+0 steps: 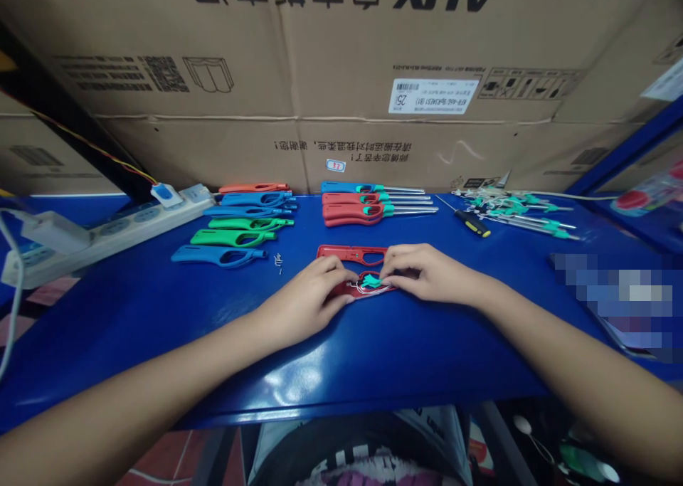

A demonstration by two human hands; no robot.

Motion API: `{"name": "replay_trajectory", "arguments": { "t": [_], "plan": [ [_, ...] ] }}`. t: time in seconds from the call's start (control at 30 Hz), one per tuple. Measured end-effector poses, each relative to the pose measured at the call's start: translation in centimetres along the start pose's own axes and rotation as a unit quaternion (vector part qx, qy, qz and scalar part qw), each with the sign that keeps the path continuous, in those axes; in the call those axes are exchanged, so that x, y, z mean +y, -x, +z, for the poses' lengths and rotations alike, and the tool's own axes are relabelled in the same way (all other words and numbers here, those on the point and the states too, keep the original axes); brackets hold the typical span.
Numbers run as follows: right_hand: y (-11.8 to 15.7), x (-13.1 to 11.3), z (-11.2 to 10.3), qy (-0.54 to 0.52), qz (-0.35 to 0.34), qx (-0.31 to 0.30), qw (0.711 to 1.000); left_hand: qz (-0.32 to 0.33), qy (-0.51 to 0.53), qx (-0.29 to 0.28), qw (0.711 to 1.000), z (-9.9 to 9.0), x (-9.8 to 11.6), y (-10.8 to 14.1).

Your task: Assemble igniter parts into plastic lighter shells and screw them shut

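On the blue table, an opened lighter's red half shell (368, 292) lies between my two hands. A green trigger piece (370, 280) and loose white wires (367, 289) sit in it. My left hand (314, 294) pinches the shell's left end, thumb below and fingers above. At the other end, the closed fingertips of my right hand (427, 271) touch the green piece and the shell's edge; part of the grip is hidden. The matching red half shell (349, 252) lies just beyond, its right end partly behind my right fingers.
Blue and green lighter shells (233, 238) lie at left near small screws (278, 261) and a power strip (114, 230). Assembled lighters (355, 212) lie behind my hands. Right of them are a screwdriver (472, 223) and a pile of metal rods with green parts (526, 212). A cardboard box (299, 66) stands behind.
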State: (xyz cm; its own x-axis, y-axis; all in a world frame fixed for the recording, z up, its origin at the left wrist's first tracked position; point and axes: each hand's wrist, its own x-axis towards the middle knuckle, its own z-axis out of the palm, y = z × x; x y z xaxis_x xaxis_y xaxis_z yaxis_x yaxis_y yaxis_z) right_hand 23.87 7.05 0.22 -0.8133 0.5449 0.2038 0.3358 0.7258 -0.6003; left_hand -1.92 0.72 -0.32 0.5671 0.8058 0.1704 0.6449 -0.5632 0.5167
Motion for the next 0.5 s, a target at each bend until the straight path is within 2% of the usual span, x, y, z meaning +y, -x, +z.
{"name": "replay_trajectory", "arguments": {
  "t": [0.17,0.37,0.5],
  "plan": [
    [0.02,-0.02,0.45,0.007,-0.025,-0.009,1.000,-0.024,0.027,-0.007,0.999,-0.22,0.21,-0.05],
    [0.10,-0.13,0.87,0.069,-0.025,-0.018,0.997,-0.040,0.067,0.002,0.997,-0.11,-0.06,-0.26],
    [0.16,-0.31,0.94,0.141,-0.049,-0.032,0.988,-0.038,0.078,0.004,0.996,0.00,-0.30,-0.29]
  ]
}}
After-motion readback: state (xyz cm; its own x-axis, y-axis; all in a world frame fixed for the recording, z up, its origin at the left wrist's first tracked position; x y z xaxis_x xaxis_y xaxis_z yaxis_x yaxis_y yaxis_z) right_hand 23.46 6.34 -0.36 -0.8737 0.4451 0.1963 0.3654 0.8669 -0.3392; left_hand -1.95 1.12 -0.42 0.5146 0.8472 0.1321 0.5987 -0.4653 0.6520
